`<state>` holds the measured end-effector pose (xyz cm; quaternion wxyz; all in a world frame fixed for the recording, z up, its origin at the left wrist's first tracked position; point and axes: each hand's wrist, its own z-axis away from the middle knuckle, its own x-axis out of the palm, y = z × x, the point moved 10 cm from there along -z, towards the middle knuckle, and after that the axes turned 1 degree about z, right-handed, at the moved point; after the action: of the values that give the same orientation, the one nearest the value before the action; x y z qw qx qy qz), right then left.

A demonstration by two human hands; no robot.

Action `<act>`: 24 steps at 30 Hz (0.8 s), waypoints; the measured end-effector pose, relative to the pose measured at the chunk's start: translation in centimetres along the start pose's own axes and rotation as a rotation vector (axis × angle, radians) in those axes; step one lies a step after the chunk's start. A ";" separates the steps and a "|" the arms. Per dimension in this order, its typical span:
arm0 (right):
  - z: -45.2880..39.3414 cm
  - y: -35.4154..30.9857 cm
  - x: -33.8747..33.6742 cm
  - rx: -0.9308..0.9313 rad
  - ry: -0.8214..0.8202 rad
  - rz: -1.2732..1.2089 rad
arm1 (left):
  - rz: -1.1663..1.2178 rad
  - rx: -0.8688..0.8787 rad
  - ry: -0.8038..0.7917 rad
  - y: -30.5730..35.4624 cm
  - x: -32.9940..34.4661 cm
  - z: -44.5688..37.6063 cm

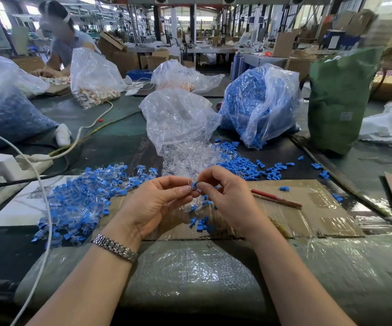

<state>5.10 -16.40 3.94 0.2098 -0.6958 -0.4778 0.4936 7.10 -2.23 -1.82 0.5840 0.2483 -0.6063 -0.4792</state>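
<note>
My left hand (153, 203) and my right hand (225, 196) meet above a taped cardboard sheet (307, 208). Between their fingertips sits a small blue plastic piece (195, 184) with a clear part against it; both hands pinch this item. A heap of joined blue-and-clear pieces (77, 203) lies to the left. Loose clear pieces (190, 158) spill from a clear bag (178, 118) just beyond my hands. Loose blue pieces (242, 165) are scattered to the right of them, and a few lie under my hands.
A bag of blue pieces (260, 104) and a green sack (338, 102) stand at the back right. A power strip with a white charger (14, 163) and cables lies at left. A red pencil (274, 198) rests on the cardboard. Another person (65, 41) works at the far left.
</note>
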 end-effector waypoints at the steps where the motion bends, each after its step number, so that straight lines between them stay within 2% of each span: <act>1: 0.0 0.0 0.1 -0.006 -0.005 0.008 | -0.013 0.001 0.000 0.1 0.1 0.1; 8: -0.1 0.0 0.5 -0.029 -0.037 0.048 | -0.080 0.008 0.010 0.3 0.4 0.4; 13: 0.2 0.2 0.1 0.036 -0.045 -0.065 | -0.070 0.025 -0.002 0.3 0.2 0.3; 15: 0.3 0.5 -1.0 0.079 0.028 -0.084 | -0.060 0.019 -0.021 0.2 0.1 0.2; 17: 0.3 1.1 -2.9 0.139 0.152 0.061 | -0.040 0.010 -0.019 0.2 -0.2 0.1; 18: 0.4 1.6 -3.7 0.194 0.170 0.230 | -0.023 0.003 -0.018 0.1 -0.4 0.0; 21: 1.3 4.4 -5.0 0.478 -0.018 0.784 | 0.006 -0.008 -0.031 -0.1 -0.5 -0.2; 24: 2.8 6.1 -6.0 0.653 -0.192 0.945 | 0.018 0.000 -0.033 0.0 -0.6 -0.3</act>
<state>5.09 -24.97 1.00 0.1262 -0.6850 0.0449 0.7162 7.51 -1.79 -2.12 0.5782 0.2347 -0.6181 -0.4780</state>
